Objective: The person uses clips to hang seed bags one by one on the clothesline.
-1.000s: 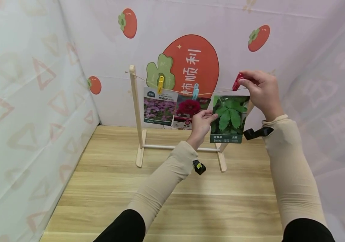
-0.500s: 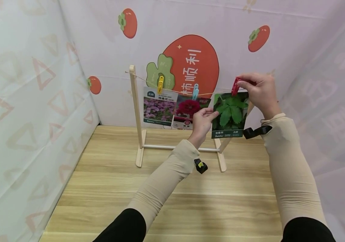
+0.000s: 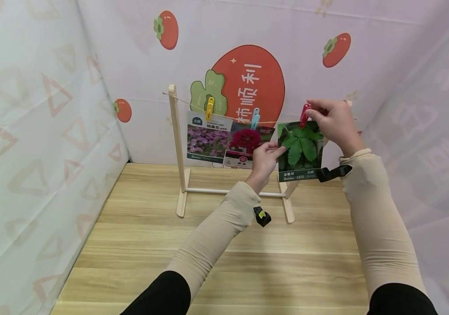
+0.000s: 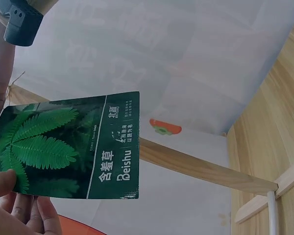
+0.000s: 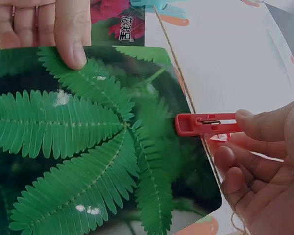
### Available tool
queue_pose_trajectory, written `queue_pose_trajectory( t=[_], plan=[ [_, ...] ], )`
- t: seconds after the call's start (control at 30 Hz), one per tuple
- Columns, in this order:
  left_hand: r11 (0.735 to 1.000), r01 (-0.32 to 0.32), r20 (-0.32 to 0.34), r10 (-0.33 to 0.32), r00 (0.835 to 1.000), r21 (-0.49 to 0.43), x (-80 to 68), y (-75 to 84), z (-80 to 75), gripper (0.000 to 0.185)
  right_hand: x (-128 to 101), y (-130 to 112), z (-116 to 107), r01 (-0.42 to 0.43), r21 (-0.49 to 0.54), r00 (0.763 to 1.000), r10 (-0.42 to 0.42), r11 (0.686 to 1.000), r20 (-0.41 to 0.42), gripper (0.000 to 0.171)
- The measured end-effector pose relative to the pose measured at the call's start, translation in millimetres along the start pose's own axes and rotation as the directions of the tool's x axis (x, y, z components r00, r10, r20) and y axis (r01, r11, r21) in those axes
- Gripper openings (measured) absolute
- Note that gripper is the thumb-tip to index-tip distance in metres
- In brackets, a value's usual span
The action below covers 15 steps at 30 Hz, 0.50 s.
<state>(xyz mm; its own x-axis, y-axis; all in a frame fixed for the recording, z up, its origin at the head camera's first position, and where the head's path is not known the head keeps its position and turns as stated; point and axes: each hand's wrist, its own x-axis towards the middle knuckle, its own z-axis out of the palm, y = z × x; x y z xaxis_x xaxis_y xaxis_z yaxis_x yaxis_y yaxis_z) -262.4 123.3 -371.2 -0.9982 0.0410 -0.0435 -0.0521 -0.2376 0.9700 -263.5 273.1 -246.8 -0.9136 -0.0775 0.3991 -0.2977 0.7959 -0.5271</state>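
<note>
My left hand [image 3: 263, 165] pinches the left edge of a green seed packet [image 3: 301, 151] with fern-like leaves on it, thumb in front and fingers behind. Between thumb and fingers, my right hand [image 3: 336, 126] holds a red clothespin [image 3: 304, 115] by its handle end. In the right wrist view the red clothespin [image 5: 206, 125] crosses the string [image 5: 179, 71], and its tip overlaps the packet's top edge. To the left, a yellow clothespin [image 3: 210, 109] holds a purple-flower packet [image 3: 206, 140], and a light blue clothespin [image 3: 255, 118] a red-flower packet [image 3: 244, 142].
A wooden stand carries the string between its left post [image 3: 177, 140] and a right post mostly behind my right hand. A white crossbar [image 3: 208, 191] joins its feet on the wood-grain table [image 3: 149, 253]. Printed curtains [image 3: 137, 57] enclose the back and sides.
The red clothespin has come down and slightly left, from above the green packet onto its top edge. The packet has risen a little to the string, with my left hand still holding it.
</note>
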Motion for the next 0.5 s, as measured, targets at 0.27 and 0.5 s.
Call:
queue_pose_trajectory(
  t=[0.27, 0.5],
  plan=[
    [0.999, 0.001, 0.008, -0.002, 1.0, 0.042, -0.7, -7.3, -5.1, 0.02, -4, -5, 0, -0.018, 0.022, 0.997, 0.02, 1.0, -0.069, 0.038],
    [0.998, -0.016, 0.016, 0.015, 1.0, 0.063, 1.9, -12.3, -12.0, 0.021, -8, -1, 0, -0.008, 0.022, 0.994, 0.011, 1.0, -0.107, 0.034]
  ],
)
